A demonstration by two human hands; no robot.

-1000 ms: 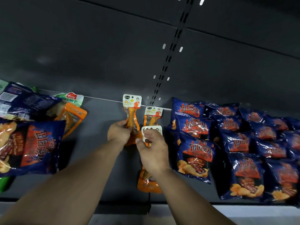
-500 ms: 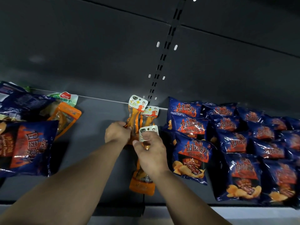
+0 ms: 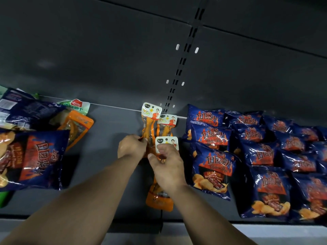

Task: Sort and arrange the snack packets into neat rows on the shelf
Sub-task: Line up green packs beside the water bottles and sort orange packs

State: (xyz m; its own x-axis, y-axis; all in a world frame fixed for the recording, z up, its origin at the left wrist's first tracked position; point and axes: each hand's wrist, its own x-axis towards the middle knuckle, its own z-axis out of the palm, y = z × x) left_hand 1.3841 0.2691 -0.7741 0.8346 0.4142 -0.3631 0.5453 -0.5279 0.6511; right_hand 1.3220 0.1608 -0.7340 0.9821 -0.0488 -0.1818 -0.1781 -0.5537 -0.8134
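Our left hand [image 3: 131,147] grips the far orange packet [image 3: 148,128] low down. Our right hand [image 3: 168,167] pinches the near packet [image 3: 160,198] under its white header, seemingly flat on the shelf [image 3: 106,138].

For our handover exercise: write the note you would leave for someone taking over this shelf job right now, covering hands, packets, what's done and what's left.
Left hand: grips the rear-left orange packet.
Right hand: grips the front orange packet near its card top.
A third orange packet lies behind, beside the first.
Done: blue chip bags sit in rows on the right.
Left: line up the orange packets; sort the mixed pile on the left of the shelf.
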